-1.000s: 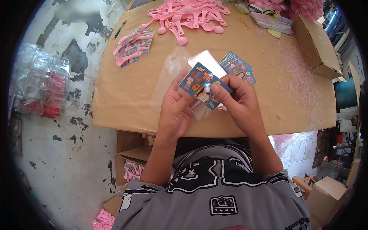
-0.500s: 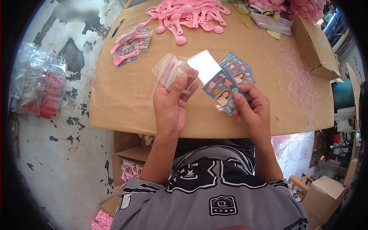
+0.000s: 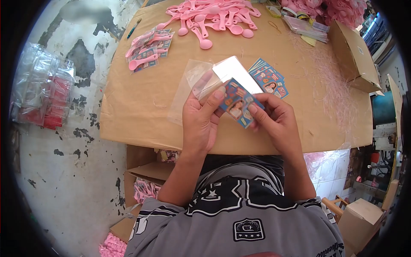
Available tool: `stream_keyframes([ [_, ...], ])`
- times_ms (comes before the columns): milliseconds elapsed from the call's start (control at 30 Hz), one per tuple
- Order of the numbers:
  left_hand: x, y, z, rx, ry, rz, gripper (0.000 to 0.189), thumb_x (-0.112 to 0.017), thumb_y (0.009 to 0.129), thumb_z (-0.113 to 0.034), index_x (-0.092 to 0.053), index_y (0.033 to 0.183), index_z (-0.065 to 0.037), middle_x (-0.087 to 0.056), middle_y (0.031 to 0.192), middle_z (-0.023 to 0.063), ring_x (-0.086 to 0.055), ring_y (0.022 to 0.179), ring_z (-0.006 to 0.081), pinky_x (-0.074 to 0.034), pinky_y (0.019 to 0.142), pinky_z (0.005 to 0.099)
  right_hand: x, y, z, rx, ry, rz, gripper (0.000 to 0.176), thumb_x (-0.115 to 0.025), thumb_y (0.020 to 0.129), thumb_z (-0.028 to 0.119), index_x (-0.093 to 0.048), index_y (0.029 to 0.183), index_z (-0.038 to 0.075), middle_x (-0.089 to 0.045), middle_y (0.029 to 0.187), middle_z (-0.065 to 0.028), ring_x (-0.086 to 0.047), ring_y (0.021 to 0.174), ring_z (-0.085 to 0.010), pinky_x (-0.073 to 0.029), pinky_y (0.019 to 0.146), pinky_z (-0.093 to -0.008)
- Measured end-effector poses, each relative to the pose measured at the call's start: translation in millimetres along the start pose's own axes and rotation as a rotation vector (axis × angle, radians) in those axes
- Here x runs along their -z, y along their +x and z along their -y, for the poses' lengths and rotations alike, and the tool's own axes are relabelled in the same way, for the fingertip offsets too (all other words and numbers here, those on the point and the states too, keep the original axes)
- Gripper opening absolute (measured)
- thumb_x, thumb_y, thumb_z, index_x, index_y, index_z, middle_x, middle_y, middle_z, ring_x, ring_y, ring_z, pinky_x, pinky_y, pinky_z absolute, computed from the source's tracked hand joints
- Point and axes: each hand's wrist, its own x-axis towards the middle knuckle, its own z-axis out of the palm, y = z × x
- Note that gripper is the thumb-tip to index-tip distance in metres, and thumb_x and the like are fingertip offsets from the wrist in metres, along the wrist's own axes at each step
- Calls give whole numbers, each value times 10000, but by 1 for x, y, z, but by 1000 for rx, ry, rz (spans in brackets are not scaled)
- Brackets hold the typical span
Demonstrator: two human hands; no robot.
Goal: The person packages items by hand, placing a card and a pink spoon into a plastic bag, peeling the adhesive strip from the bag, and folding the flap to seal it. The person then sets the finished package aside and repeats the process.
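Note:
Between thumb and fingers, my left hand (image 3: 200,124) grips a small clear plastic bag (image 3: 204,88). My right hand (image 3: 278,122) pinches a blue printed card (image 3: 236,106) by its right side. The card's left part overlaps the bag's edge, right beside my left thumb. Under and behind my left hand, more clear plastic bags (image 3: 177,105) lie flat on the table. A white stack (image 3: 235,70) sits just beyond the card, partly covered by it. Fanned out to its right are several matching blue cards (image 3: 269,79).
Pink spoons (image 3: 214,17) are heaped at the table's far edge. Bagged spoons with cards (image 3: 147,53) lie at the left, near a pen (image 3: 134,28). A cardboard box (image 3: 353,55) stands at the right, beside loose pink strands (image 3: 327,85). Plastic packs (image 3: 45,88) are off to the left.
My right hand has moved left with the card, bringing it to the bag. My left hand has shifted slightly right, its thumb now at the card's edge.

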Motion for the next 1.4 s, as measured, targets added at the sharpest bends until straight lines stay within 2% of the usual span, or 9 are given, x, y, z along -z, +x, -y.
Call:
stream_keyframes([
  [100,-4,0,1,-12,-14,-10,632,-691,1005,-45,-362,1537,48,-680,1300,202,-707,1152,223,-615,976,374,-6,2,-2,70,94,-137,164,-728,1008,129,-674,1080,-8,-699,884,-7,-641,753,-47,-503,658,-210],
  [300,-9,-1,9,76,7,41,565,-695,1004,-41,-433,1498,40,-712,1232,145,-712,1107,189,-610,943,344,6,5,0,37,19,-37,169,-751,982,107,-659,1087,12,-701,906,-10,-649,781,-56,-507,677,-208],
  [400,-15,-5,15,52,40,126,452,-684,1020,-86,-528,1436,2,-686,1301,116,-683,1163,161,-560,1006,319,5,10,-3,79,90,-48,160,-744,990,116,-660,1086,19,-698,903,-1,-644,779,-54,-507,679,-208],
  [500,-17,-7,22,50,91,101,456,-685,1019,-82,-532,1441,1,-656,1380,126,-654,1225,173,-527,1060,334,-10,11,-5,185,175,-183,145,-723,1007,122,-671,1091,15,-695,890,0,-642,774,-53,-505,680,-207],
  [700,-24,-12,27,5,113,85,556,-632,1041,-59,-425,1555,-12,-519,1552,182,-521,1426,237,-479,1140,379,-10,4,-15,106,102,-153,142,-683,1027,95,-681,1124,-8,-700,897,-23,-635,756,-50,-525,662,-218],
  [900,-27,-10,9,-151,-217,131,572,-526,1068,5,-372,1605,-117,-481,1570,228,-462,1487,323,-458,1197,460,-17,-4,-16,79,152,-143,229,-718,1006,115,-680,1186,-23,-704,908,-30,-629,736,-48,-490,598,-205],
  [1033,-20,-5,6,-169,-286,189,653,-492,1078,-33,-265,1658,-228,-473,1564,252,-474,1470,363,-438,1215,500,-26,-7,-21,81,175,-86,216,-732,999,123,-673,1155,-14,-702,903,-39,-632,735,-57,-495,604,-209],
  [1233,-19,-7,6,-161,-345,193,634,-509,1092,-83,-264,1661,-215,-546,1485,254,-593,1347,342,-490,1164,473,-25,-8,-13,-4,169,2,165,-748,988,115,-640,1054,10,-673,874,-27,-598,710,-48,-474,573,-220],
  [1400,-12,-5,7,-49,-360,257,599,-518,1102,-142,-264,1644,-148,-633,1343,178,-657,1240,276,-537,1115,469,-32,-4,-17,30,89,-83,208,-777,952,90,-615,1068,30,-628,898,-8,-557,699,-48,-457,568,-212],
])
